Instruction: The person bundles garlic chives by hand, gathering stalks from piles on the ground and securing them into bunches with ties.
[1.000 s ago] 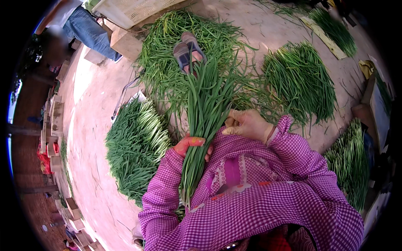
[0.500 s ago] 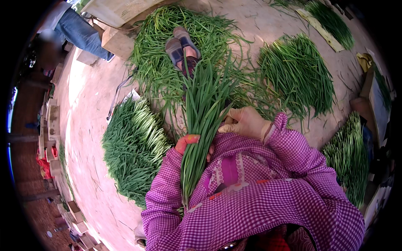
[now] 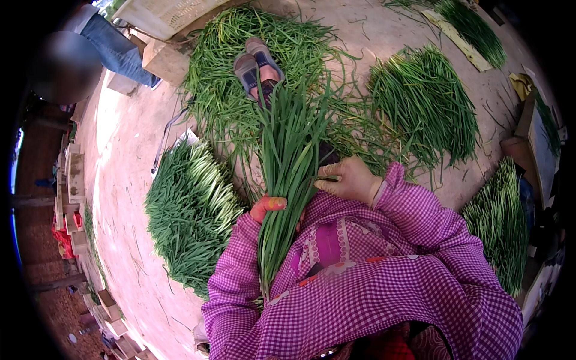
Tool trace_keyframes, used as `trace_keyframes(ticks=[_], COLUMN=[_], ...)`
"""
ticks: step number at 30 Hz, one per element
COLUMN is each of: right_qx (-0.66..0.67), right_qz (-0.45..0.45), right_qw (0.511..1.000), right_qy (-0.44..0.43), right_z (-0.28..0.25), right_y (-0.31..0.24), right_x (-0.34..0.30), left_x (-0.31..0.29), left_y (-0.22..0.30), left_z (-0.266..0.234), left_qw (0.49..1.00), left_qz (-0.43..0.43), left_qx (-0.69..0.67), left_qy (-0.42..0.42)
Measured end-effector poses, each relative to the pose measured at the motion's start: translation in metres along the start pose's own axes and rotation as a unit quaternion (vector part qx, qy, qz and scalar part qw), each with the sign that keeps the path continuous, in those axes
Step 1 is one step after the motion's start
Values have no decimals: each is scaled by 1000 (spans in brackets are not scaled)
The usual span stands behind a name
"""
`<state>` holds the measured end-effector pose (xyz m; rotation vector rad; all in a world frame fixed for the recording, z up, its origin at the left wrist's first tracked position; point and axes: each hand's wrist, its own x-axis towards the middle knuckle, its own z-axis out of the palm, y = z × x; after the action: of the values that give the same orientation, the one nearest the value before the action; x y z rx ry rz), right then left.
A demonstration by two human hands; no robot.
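Note:
A long bunch of garlic chives (image 3: pixel 291 144) lies across my lap, its leaves fanned out away from me. My left hand (image 3: pixel 267 207), in an orange-stained covering, is wrapped round the bunch low down, with the thumb across the top. At the bunch's right edge is my right hand (image 3: pixel 354 180) in a cream glove, thumb and fingertips pinched together against the outer leaves. Whatever is between those fingertips is too small to make out. Left of my left arm stands a trimmed stack of chives (image 3: pixel 189 216) with pale stem ends.
Loose chives (image 3: pixel 222 66) spread round my shoes (image 3: pixel 249 69). Another pile (image 3: pixel 423 108) lies to the right, with an upright stack (image 3: pixel 498 225) nearer me. At the far left, a person in jeans (image 3: pixel 114 48) is beside a block (image 3: pixel 165 63) and a pale crate (image 3: pixel 171 15).
My right hand has moved slightly down and left, its fingers turning in towards the bunch. The bunch's leaf tips have shifted a little left. The left hand keeps its grip.

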<state>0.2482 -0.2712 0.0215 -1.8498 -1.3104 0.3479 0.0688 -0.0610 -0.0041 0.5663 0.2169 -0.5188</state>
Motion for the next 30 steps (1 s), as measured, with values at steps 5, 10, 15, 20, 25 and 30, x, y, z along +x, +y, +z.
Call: trace_keyframes(ticks=[5, 10, 15, 20, 25, 30], right_qx=[-117, -191, -229, -90, -72, -198], right_qz=[-4, 64, 230, 153, 29, -70], right_qw=[993, 976, 945, 978, 988, 976], right_qy=[-16, 84, 45, 113, 130, 51], right_z=[1, -3, -72, -79, -63, -34], right_y=[-16, -8, 49, 38, 2, -17], right_x=[0, 2, -14, -17, 8, 24], left_x=[6, 7, 2, 14, 14, 13], left_y=[-7, 0, -5, -5, -7, -8], left_z=[6, 17, 28, 27, 33, 32], left_qw=[976, 975, 977, 992, 992, 990], left_qz=[50, 18, 50, 48, 28, 13], left_qx=[166, 150, 135, 81, 29, 24], left_qy=[130, 161, 157, 84, 123, 137])
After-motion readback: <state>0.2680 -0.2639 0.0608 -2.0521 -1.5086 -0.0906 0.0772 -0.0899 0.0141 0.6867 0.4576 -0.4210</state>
